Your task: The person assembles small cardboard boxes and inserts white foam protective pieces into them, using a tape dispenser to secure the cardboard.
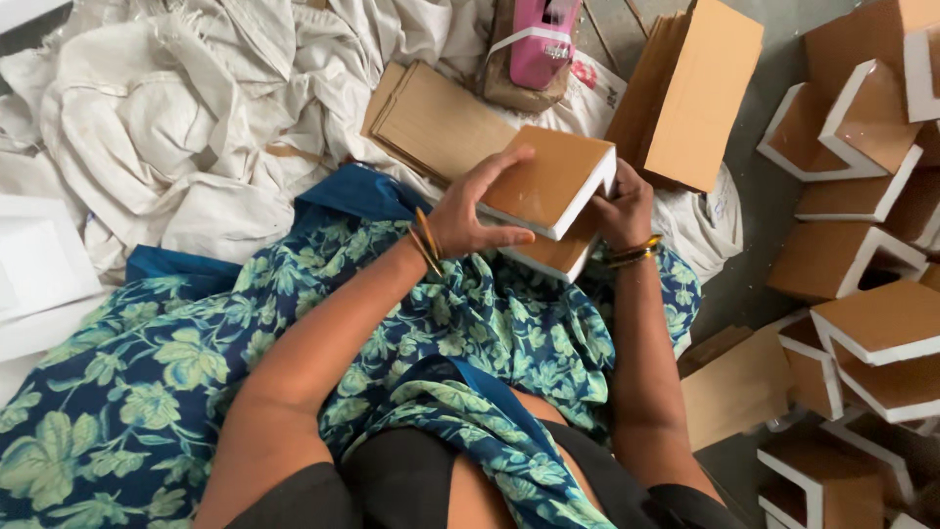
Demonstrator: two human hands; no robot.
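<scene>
I hold a brown cardboard box [548, 181] with white edges above my lap, its top flap folded over. My left hand [470, 211] grips its left side, thumb under and fingers spread on the brown top. My right hand [623, 208] grips its right side near the white edge. Both wrists wear gold bangles. A blue floral cloth [196, 372] covers my lap below the box.
A flat stack of brown cardboard sheets [436, 122] lies just beyond the box, and a taller stack [690, 93] leans to its right. A pink tape dispenser [537, 44] sits at the top. Several folded boxes [862, 274] are piled on the right. White sacks [157, 127] fill the upper left.
</scene>
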